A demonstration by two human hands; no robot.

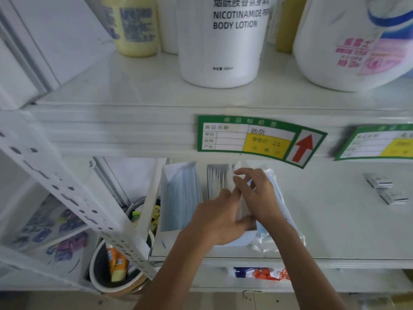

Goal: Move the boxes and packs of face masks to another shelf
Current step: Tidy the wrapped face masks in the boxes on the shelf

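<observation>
Both hands are in on the lower shelf [335, 220], centre of the frame, working at a row of mask packs. The left hand [218, 220] is curled around a slim clear pack [242, 209] standing on edge, fingers wrapped over its near side. The right hand [257, 195] is up at that pack's top, fingertips pinching its edge, palm resting against a blue-and-clear pack [279, 209] lying tilted just to the right. Motion blur smears the slim pack, so its printing can't be read.

Left of the hands, a bigger pack of blue masks [180, 195] stands upright, and a grey striped pack [218, 177] stands between it and the one being gripped. Far right of that shelf, two small boxes [386, 191] lie well apart from the masks. On the upper shelf's front edge sits a green price tag [257, 137] with a red arrow, and above it a white body lotion bottle [223, 41].
</observation>
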